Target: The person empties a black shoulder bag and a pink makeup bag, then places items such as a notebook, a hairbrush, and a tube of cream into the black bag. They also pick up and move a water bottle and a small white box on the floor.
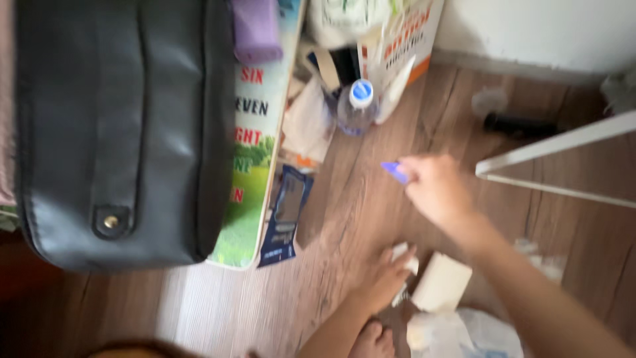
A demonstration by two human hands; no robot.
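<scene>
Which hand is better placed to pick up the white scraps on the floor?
Probably the left hand: it already touches the white scraps on the floor. The right hand is pinching a small purple piece.

Wood-grain floor (278,305) with a capped clear bottle (358,106), dark blue packet (286,215), white paper scraps (440,282)

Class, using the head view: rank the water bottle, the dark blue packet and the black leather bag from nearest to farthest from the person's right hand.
Measured from the right hand:
1. Water bottle, up and left of it, by the boxes.
2. Dark blue packet, flat on the floor farther left.
3. Black leather bag, far left of the view.
</scene>
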